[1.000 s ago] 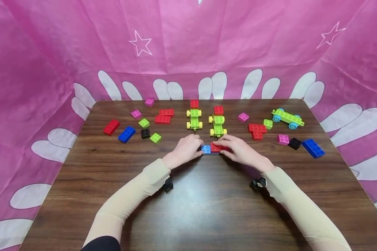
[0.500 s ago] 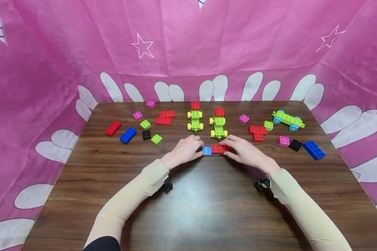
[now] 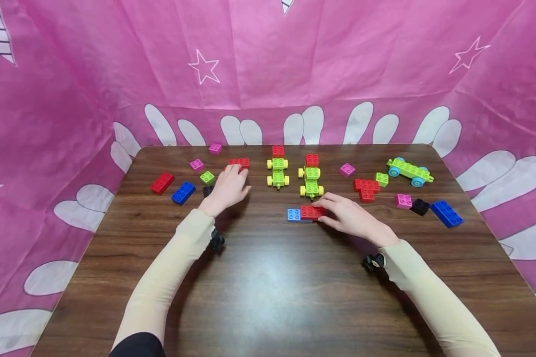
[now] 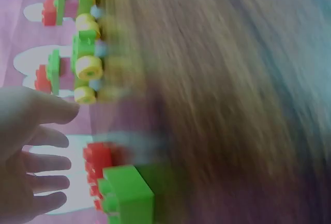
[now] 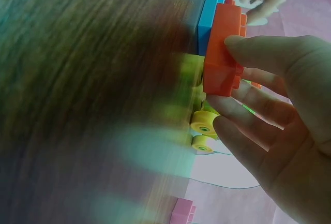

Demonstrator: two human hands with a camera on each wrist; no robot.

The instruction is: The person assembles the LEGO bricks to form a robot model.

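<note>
My right hand (image 3: 346, 218) pinches a red brick (image 3: 310, 212), thumb on its near side, at the right end of a light blue brick (image 3: 294, 214). The right wrist view shows the red brick (image 5: 220, 53) stacked over the light blue brick (image 5: 207, 19), overhanging its end. My left hand (image 3: 228, 188) is over the left group with nothing in its grasp, fingers extended toward the red bricks (image 3: 239, 161), which they partly cover. In the left wrist view its spread fingers are beside a red brick (image 4: 98, 162) and a green brick (image 4: 132, 195). A black brick (image 3: 207, 190) is partly hidden.
Two green wheeled bases (image 3: 278, 173) with yellow wheels and red bricks stand behind the light blue brick. At right are a blue-wheeled base (image 3: 408, 170), joined red bricks (image 3: 366, 188) and a blue brick (image 3: 446, 213). Blue (image 3: 183, 193) and red (image 3: 163, 183) bricks lie at left.
My left hand has let go of the light blue brick's left end and moved left and away, over the red and green bricks. My right hand stays on the red brick.
</note>
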